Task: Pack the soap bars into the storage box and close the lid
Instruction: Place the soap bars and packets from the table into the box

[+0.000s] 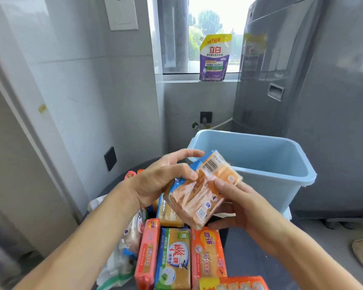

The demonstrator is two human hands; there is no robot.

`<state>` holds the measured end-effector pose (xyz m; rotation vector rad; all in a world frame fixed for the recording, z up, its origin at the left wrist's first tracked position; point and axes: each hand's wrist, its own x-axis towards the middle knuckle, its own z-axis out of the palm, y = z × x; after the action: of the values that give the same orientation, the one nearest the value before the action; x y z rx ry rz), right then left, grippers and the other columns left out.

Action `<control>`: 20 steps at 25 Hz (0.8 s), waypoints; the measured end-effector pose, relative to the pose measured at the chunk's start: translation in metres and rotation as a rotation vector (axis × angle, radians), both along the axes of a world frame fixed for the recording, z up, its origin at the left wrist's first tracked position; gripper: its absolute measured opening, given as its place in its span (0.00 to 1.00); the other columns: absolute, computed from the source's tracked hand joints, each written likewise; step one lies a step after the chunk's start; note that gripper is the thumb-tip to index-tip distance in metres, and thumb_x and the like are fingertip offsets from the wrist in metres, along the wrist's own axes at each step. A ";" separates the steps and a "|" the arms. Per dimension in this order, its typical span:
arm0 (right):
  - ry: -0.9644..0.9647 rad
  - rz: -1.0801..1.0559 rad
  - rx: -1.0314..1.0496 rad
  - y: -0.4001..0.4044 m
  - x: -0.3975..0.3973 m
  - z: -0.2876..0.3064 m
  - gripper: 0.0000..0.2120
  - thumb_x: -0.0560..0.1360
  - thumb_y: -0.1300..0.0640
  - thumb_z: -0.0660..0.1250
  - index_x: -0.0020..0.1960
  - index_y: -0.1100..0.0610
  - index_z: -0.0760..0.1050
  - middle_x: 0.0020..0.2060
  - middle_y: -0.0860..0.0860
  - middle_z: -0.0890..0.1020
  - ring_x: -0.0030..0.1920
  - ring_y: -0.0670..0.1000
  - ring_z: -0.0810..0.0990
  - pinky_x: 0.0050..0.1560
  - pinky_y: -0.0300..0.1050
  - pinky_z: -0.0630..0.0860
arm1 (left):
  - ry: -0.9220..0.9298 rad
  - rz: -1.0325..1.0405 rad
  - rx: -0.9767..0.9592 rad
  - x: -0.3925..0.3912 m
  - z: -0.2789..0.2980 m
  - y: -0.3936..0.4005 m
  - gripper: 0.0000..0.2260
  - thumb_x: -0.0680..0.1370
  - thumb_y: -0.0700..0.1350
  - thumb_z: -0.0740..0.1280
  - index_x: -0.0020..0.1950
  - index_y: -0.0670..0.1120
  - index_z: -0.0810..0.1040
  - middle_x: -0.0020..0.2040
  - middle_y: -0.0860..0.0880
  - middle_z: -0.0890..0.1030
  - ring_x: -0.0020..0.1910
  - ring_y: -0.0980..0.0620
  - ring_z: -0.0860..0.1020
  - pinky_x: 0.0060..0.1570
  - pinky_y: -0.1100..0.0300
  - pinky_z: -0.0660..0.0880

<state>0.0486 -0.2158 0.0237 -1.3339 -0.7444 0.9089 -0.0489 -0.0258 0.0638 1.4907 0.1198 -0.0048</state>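
Storage box point(260, 164) behind soap bars point(176, 254)

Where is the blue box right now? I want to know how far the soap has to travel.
The blue box sits right of centre in the head view, lid off, just behind the soap pack held in both hands.

The box point(266, 164) is pale blue. The held soap pack point(199, 193) is orange with a blue edge and a black-and-white barcode. The pouch point(214, 59) is purple and yellow.
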 end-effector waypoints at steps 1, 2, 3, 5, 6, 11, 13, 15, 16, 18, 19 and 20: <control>-0.012 -0.027 0.039 -0.001 0.000 0.003 0.23 0.67 0.38 0.73 0.59 0.46 0.78 0.52 0.56 0.86 0.50 0.59 0.85 0.49 0.58 0.83 | -0.037 0.008 -0.042 0.001 0.000 -0.003 0.32 0.64 0.44 0.72 0.68 0.46 0.73 0.57 0.36 0.80 0.50 0.41 0.80 0.45 0.53 0.81; -0.024 -0.073 0.067 -0.002 0.000 0.005 0.22 0.67 0.40 0.73 0.59 0.46 0.78 0.51 0.56 0.86 0.49 0.59 0.86 0.49 0.58 0.83 | -0.064 0.024 -0.062 0.003 -0.001 -0.006 0.31 0.64 0.44 0.73 0.68 0.46 0.74 0.56 0.36 0.81 0.50 0.41 0.80 0.46 0.52 0.81; -0.032 -0.131 0.091 -0.003 0.000 0.007 0.21 0.68 0.42 0.74 0.58 0.47 0.78 0.50 0.57 0.86 0.48 0.60 0.86 0.47 0.57 0.83 | -0.083 0.056 -0.057 0.006 -0.002 -0.010 0.30 0.65 0.44 0.73 0.67 0.47 0.75 0.57 0.37 0.81 0.50 0.42 0.81 0.49 0.50 0.81; -0.042 -0.244 0.142 -0.006 0.004 0.014 0.20 0.69 0.45 0.73 0.59 0.49 0.77 0.48 0.57 0.87 0.45 0.60 0.86 0.40 0.51 0.83 | -0.127 0.151 -0.007 0.013 -0.002 -0.017 0.26 0.67 0.48 0.75 0.64 0.49 0.77 0.59 0.39 0.81 0.53 0.42 0.81 0.55 0.44 0.78; -0.043 -0.287 0.172 -0.009 0.006 0.019 0.20 0.69 0.46 0.72 0.59 0.50 0.76 0.47 0.57 0.87 0.44 0.59 0.86 0.38 0.48 0.82 | -0.164 0.201 0.021 0.016 0.000 -0.021 0.22 0.69 0.50 0.74 0.63 0.49 0.79 0.59 0.40 0.82 0.54 0.42 0.81 0.57 0.42 0.76; -0.108 -0.534 0.239 -0.015 0.014 0.032 0.19 0.70 0.47 0.74 0.56 0.51 0.73 0.45 0.55 0.87 0.42 0.54 0.87 0.33 0.42 0.80 | -0.335 0.101 0.301 0.024 0.002 -0.044 0.15 0.77 0.53 0.69 0.63 0.54 0.79 0.56 0.48 0.84 0.58 0.47 0.81 0.54 0.53 0.80; -0.120 -0.605 0.217 -0.016 0.016 0.033 0.18 0.70 0.48 0.74 0.55 0.53 0.73 0.43 0.56 0.87 0.40 0.55 0.87 0.31 0.44 0.80 | -0.321 0.003 0.377 0.025 -0.002 -0.050 0.18 0.76 0.55 0.70 0.66 0.57 0.76 0.57 0.51 0.83 0.60 0.49 0.80 0.57 0.52 0.79; -0.124 -0.639 0.220 -0.019 0.021 0.038 0.17 0.71 0.49 0.74 0.54 0.55 0.74 0.42 0.56 0.87 0.38 0.55 0.87 0.29 0.43 0.79 | -0.336 0.039 0.311 0.028 -0.006 -0.052 0.17 0.78 0.58 0.66 0.65 0.56 0.78 0.59 0.53 0.83 0.62 0.51 0.79 0.59 0.56 0.76; -0.136 -0.654 0.232 -0.022 0.026 0.043 0.16 0.72 0.49 0.73 0.54 0.55 0.74 0.40 0.55 0.87 0.37 0.53 0.86 0.28 0.42 0.78 | -0.336 0.137 0.341 0.033 -0.009 -0.051 0.18 0.78 0.59 0.64 0.65 0.55 0.78 0.61 0.54 0.82 0.64 0.52 0.77 0.61 0.58 0.74; -0.144 -0.680 0.262 -0.028 0.040 0.055 0.14 0.73 0.49 0.72 0.54 0.54 0.74 0.38 0.52 0.87 0.34 0.51 0.86 0.28 0.42 0.78 | -0.200 0.469 0.754 0.048 -0.016 -0.043 0.22 0.78 0.59 0.64 0.71 0.56 0.73 0.72 0.55 0.72 0.71 0.51 0.68 0.66 0.54 0.68; -0.143 -0.691 0.267 -0.032 0.048 0.061 0.14 0.72 0.49 0.72 0.54 0.53 0.75 0.38 0.51 0.87 0.34 0.51 0.86 0.28 0.42 0.78 | -0.071 0.556 0.863 0.053 -0.018 -0.042 0.25 0.78 0.59 0.65 0.74 0.56 0.68 0.76 0.54 0.65 0.74 0.50 0.64 0.68 0.52 0.65; -0.152 -0.697 0.259 -0.035 0.058 0.067 0.15 0.72 0.47 0.72 0.54 0.51 0.75 0.38 0.50 0.87 0.35 0.51 0.86 0.28 0.42 0.79 | 0.035 0.558 0.811 0.056 -0.022 -0.040 0.28 0.78 0.58 0.66 0.76 0.56 0.63 0.78 0.53 0.60 0.74 0.49 0.61 0.68 0.51 0.65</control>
<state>0.1064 -0.2506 0.0910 -1.3050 -0.4351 0.1516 0.0067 -0.0662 0.0420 2.2143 0.6194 0.5217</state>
